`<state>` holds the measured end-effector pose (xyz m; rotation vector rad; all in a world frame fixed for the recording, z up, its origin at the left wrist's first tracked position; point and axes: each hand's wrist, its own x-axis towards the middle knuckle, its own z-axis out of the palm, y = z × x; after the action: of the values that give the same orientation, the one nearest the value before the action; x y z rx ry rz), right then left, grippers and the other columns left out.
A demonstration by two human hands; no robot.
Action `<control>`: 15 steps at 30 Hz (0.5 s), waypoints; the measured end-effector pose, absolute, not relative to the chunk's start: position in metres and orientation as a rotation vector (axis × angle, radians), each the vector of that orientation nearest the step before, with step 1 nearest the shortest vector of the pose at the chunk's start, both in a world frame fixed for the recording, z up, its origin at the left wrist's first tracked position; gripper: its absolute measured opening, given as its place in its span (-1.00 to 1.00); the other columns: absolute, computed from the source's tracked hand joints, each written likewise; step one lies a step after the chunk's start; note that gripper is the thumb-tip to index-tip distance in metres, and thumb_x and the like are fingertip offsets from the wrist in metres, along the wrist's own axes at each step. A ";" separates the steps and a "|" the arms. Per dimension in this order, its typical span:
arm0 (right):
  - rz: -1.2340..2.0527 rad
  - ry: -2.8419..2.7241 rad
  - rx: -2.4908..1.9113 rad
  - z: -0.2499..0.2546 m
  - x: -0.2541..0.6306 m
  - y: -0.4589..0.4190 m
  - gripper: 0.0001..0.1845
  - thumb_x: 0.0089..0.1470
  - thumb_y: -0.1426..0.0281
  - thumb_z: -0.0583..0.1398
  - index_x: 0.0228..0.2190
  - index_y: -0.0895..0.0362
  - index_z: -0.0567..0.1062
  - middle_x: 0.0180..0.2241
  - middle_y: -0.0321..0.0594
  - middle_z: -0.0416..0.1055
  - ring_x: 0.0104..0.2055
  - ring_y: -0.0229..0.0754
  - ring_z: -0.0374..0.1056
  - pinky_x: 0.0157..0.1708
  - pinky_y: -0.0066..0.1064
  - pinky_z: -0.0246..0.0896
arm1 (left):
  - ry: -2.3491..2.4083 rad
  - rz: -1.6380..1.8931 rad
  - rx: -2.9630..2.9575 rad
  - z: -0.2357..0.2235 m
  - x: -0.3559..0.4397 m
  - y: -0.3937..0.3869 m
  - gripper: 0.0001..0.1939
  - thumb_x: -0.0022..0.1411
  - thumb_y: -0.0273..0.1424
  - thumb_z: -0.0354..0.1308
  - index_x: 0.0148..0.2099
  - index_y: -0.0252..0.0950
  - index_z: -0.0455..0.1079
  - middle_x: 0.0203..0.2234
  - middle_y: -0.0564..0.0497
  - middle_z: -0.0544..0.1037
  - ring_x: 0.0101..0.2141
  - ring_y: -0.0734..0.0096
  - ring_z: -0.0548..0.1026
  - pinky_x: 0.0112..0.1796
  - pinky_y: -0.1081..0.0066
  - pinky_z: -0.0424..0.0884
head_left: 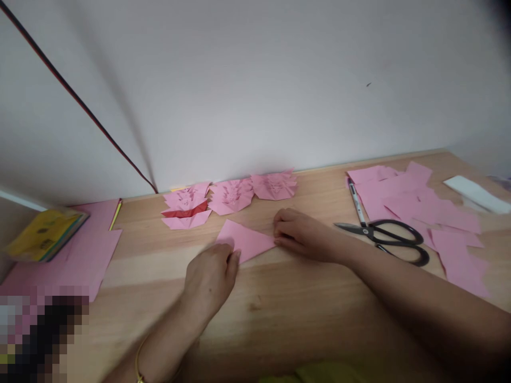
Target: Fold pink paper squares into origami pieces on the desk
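Observation:
A folded piece of pink paper (246,240), roughly triangular, lies on the wooden table between my two hands. My left hand (211,274) grips its left side, the thumb on top and the other fingers curled at the edge. At the right corner, my right hand (297,234) has its fingers bent and pressed together on the paper's tip. Just behind the paper stand several cut pink paper pieces in a row, among them a layered one (231,197) and another (274,185) to its right. A red strip (186,210) crosses the leftmost piece.
Black-handled scissors (371,231) lie right of my right hand, beside a white pen (356,202). Pink scraps (423,205) spread farther right, near a white strip (477,192). Left are pink sheets (90,266), a yellow packet (43,234) and a yellow pencil (115,214). A wall (255,90) rises behind.

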<state>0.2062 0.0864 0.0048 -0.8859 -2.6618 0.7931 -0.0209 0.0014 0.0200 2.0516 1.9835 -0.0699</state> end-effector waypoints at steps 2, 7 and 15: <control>0.710 -2.651 -0.944 0.003 0.201 0.083 -0.82 0.12 0.43 0.10 -0.49 0.21 0.40 -0.28 -0.07 0.32 -0.24 -0.16 0.23 -0.22 -0.34 0.16 | 1.984 -0.083 2.046 0.021 -0.021 0.002 -0.70 0.30 -0.27 -0.14 -0.45 -0.25 0.23 -0.49 0.00 0.45 -0.43 0.36 0.38 -0.44 0.40 0.07; 0.565 -2.663 -0.959 -0.004 0.195 0.080 -0.82 0.08 0.43 0.12 -0.53 0.20 0.38 -0.33 -0.10 0.31 -0.26 -0.16 0.19 -0.22 -0.33 0.13 | 1.982 -0.123 2.041 0.023 -0.021 0.003 -0.68 0.30 -0.25 -0.15 -0.46 -0.25 0.23 -0.50 -0.01 0.45 -0.43 0.36 0.39 -0.45 0.41 0.07; 0.558 -2.662 -0.943 -0.004 0.196 0.081 -0.85 0.07 0.46 0.11 -0.53 0.19 0.37 -0.34 -0.11 0.31 -0.27 -0.17 0.18 -0.22 -0.32 0.11 | 1.990 -0.172 2.016 0.025 -0.020 0.006 -0.66 0.29 -0.23 -0.14 -0.46 -0.25 0.26 -0.52 0.00 0.45 -0.44 0.34 0.40 -0.47 0.40 0.04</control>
<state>0.1957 0.0807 -0.0040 -0.9431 -2.6617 0.5582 -0.0202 0.0063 0.0250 2.0157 1.9901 -0.1716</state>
